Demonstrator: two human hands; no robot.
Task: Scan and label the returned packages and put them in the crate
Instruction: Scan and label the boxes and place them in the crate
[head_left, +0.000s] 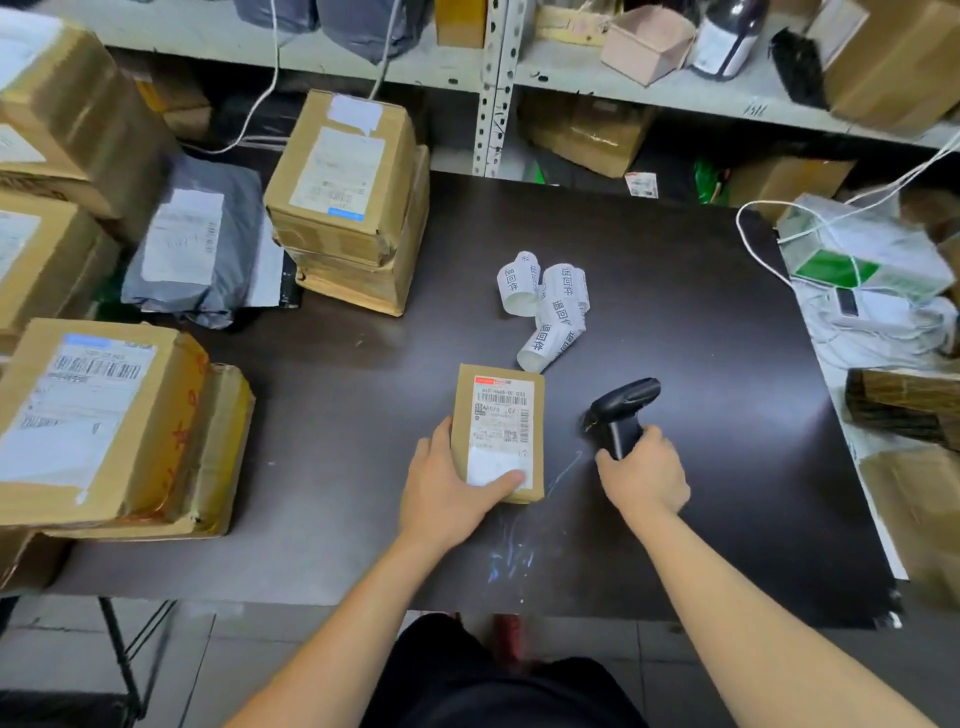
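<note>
Gripping a small parcel (498, 434), the left hand (451, 486) is pinning it to the table (332, 415).
The right hand (644, 473) is clutching a scanner (621, 413) beside it.

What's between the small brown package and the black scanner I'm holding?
Head view: only bare dark brown tabletop, faintly scratched, separates the small brown cardboard package from the black handheld scanner.

Bright overhead light, pale glare on the dark desk (737, 364) at right; motion-blurred boxes (104, 415) at left; wide-angle bending toward edges.
</note>
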